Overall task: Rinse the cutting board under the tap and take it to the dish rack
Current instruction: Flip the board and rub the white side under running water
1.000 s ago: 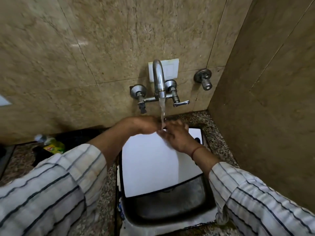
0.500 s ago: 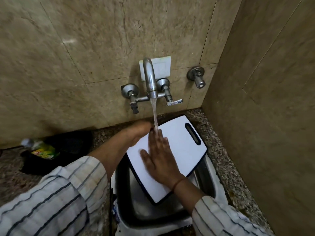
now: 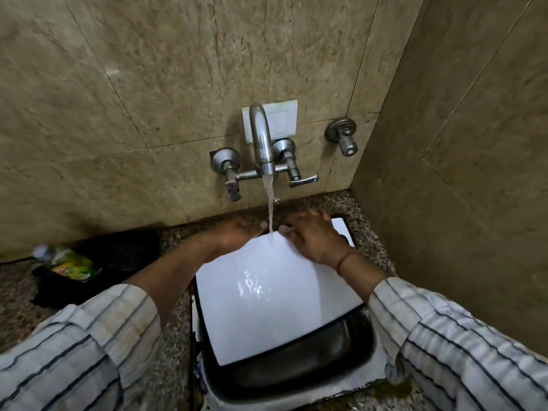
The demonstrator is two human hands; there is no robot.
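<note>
A white cutting board point(image 3: 267, 301) with a dark edge lies tilted over the steel sink point(image 3: 296, 363). Its far edge sits under the running tap point(image 3: 262, 143). Water streams from the spout onto the top of the board and runs down its face. My left hand point(image 3: 237, 235) grips the board's far left edge. My right hand point(image 3: 314, 235) rests across the far right part, fingers spread over the surface near the handle slot, which it mostly hides. No dish rack is in sight.
A green dish-soap bottle point(image 3: 69, 265) lies on a dark mat on the speckled counter at the left. A second wall valve point(image 3: 344, 137) sits right of the tap. Tiled walls close in behind and on the right.
The board has swung from a diagonal pose back to square under the tap. My right hand slid from the board's middle up to its far right edge. Water now sheets down the board.
</note>
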